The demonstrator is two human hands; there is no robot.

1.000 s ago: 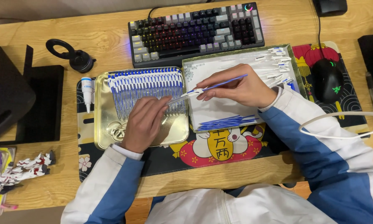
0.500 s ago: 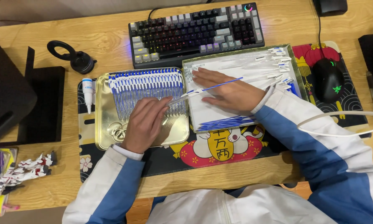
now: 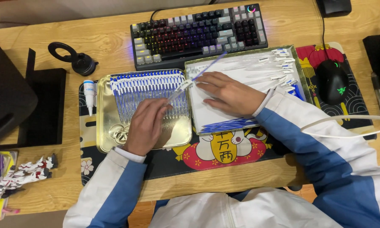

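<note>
At the 9 o'clock edge of the desk (image 3: 114, 38) a black stand (image 3: 42, 109) lies flat, and at 8 o'clock sits a small white and red model figure (image 3: 23, 175). Toward 10 o'clock rests a black ring-shaped holder (image 3: 74, 59), with a small white glue bottle (image 3: 89, 93) just below it, touching the left rim of a gold metal tray (image 3: 105, 135). Inside the tray a row of blue and white strips (image 3: 147, 84) lies fanned side by side along its upper half. The left hand (image 3: 145, 126) rests palm down in the tray, fingers bent and pressing on the lower ends of those strips. A single blue and white strip (image 3: 198, 76) slants up toward 1 o'clock, pinched by the right hand (image 3: 230, 93), whose thumb and forefinger close on it while the other fingers spread flat over a white sheet pad (image 3: 240, 67) just right of the tray. More strips (image 3: 283, 63) lie at the pad's upper right corner. At 12 o'clock stands a backlit keyboard (image 3: 198, 31). At 3 o'clock a black mouse (image 3: 332, 82) sits on a patterned mat (image 3: 354, 101).
</note>
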